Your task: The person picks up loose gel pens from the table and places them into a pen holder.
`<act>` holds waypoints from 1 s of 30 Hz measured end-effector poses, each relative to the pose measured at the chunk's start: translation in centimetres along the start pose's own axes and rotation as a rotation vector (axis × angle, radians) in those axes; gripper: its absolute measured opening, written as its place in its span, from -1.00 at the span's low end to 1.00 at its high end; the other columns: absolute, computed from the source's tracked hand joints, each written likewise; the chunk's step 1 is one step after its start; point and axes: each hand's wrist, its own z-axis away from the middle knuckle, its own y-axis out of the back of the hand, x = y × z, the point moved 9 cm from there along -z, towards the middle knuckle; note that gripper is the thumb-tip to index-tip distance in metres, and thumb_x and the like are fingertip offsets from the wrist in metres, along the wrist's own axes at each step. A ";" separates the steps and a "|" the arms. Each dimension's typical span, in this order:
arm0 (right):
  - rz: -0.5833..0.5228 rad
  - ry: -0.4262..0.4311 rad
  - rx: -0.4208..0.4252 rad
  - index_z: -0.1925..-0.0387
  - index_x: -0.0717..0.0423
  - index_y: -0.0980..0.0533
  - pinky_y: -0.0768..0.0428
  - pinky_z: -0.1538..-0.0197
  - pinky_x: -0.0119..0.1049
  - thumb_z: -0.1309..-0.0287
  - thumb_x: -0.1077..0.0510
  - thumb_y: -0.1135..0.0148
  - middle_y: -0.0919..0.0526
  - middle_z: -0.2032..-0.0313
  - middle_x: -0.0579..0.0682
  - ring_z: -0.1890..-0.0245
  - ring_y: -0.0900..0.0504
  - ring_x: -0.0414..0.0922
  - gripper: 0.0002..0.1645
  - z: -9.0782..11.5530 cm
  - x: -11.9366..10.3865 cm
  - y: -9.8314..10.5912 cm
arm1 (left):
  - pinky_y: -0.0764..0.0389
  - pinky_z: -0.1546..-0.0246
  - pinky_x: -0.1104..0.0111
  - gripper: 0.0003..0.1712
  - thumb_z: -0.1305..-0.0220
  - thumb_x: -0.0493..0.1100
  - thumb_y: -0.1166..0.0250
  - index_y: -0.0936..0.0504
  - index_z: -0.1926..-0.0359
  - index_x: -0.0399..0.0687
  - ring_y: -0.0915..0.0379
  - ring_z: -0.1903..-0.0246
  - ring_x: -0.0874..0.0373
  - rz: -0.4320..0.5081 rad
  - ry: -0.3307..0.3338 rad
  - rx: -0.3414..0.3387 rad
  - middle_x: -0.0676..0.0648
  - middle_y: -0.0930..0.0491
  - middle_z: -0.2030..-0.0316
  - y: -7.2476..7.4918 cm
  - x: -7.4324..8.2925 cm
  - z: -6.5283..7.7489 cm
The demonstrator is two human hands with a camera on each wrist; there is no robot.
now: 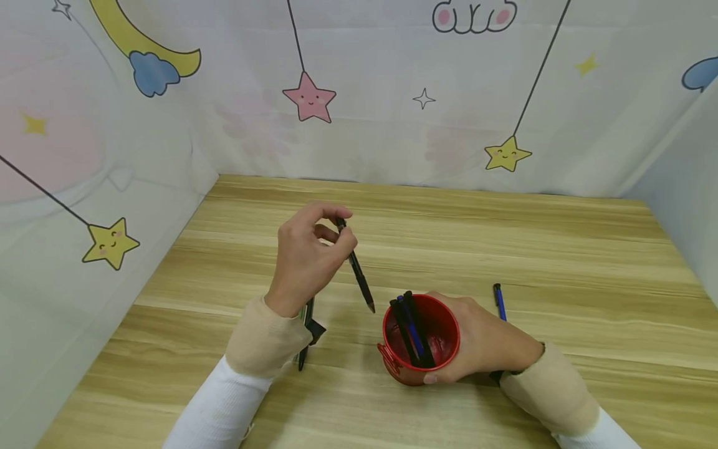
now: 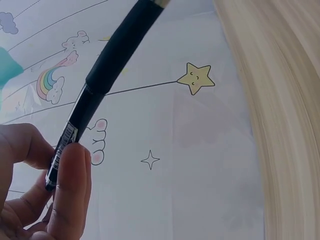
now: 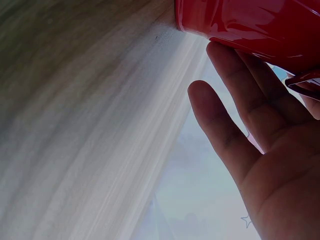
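My left hand (image 1: 311, 255) pinches a black pen (image 1: 359, 277) near its upper end between thumb and fingers, its pointed tip slanting down toward a red pen holder (image 1: 392, 365). In the left wrist view, a white label shows on the pen's barrel (image 2: 67, 135) beside the fingertips. My right hand (image 1: 477, 337) holds the pen holder from its right side, thumb at the near side. From the right wrist, its fingers lie against the glossy red wall (image 3: 250, 30). Several black and blue pens (image 1: 412, 330) lean inside the holder, which stands upright.
A blue pen (image 1: 500, 302) lies on the wood-grain table (image 1: 589, 262), partly hidden behind the right forearm. Another dark pen (image 1: 303, 357) lies under the left wrist. A white cloth (image 1: 381, 143) printed with stars surrounds the table at back and sides.
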 end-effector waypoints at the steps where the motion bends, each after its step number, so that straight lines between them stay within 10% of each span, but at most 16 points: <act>1: -0.001 0.000 0.001 -0.10 0.08 -0.37 -0.62 0.18 -0.08 0.41 0.00 -0.56 -0.57 0.08 -0.09 0.12 -0.54 -0.13 -0.09 0.0 0.0 0.0 | -0.54 0.69 0.28 -0.76 -0.01 -0.44 -0.16 -0.58 0.26 -0.16 -0.49 0.61 0.25 0.012 -0.001 0.002 -0.05 -0.54 0.35 0.1 0.5 0.0; 30: -0.021 -0.025 0.001 -0.14 0.08 -0.34 -0.61 0.14 -0.06 0.41 0.03 -0.57 -0.57 0.04 -0.09 0.08 -0.52 -0.12 -0.05 0.0 0.0 -0.5 | -0.64 0.57 0.17 -0.78 -0.08 -0.46 -0.12 -0.52 0.20 -0.35 -0.49 0.59 -0.09 0.365 0.132 -0.080 -0.20 -0.48 0.28 -0.1 0.6 0.2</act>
